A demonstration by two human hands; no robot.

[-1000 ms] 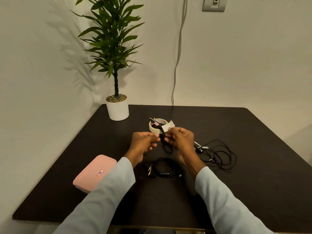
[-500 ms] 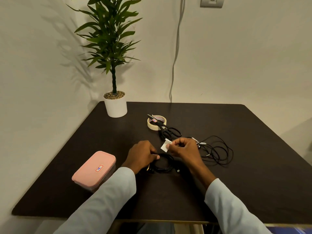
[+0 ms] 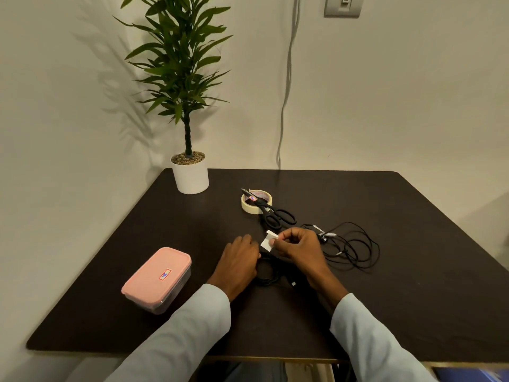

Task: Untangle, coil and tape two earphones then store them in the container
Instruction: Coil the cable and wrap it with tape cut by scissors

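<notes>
One pink-lidded container (image 3: 157, 278) is sitting closed near the left edge of the dark table (image 3: 385, 299), its contents not visible through the lid. Between the hands, the coiled earphone (image 3: 265, 274) is lying on the table, largely hidden beneath the left hand (image 3: 238, 264) and right hand (image 3: 298, 250). Whether the left hand's fingers are gripping the coil cannot be told, since they are curling out of sight. The right hand is pinching a small white piece of tape (image 3: 267, 240) just above the coil. The loose earphone (image 3: 349, 248) is sprawling tangled to the right. Black scissors (image 3: 271, 210) are resting across the tape roll (image 3: 256, 202) farther back. A potted plant (image 3: 188, 172) is standing at the far left corner, and a wall cable (image 3: 286, 86) is hanging behind the table.
</notes>
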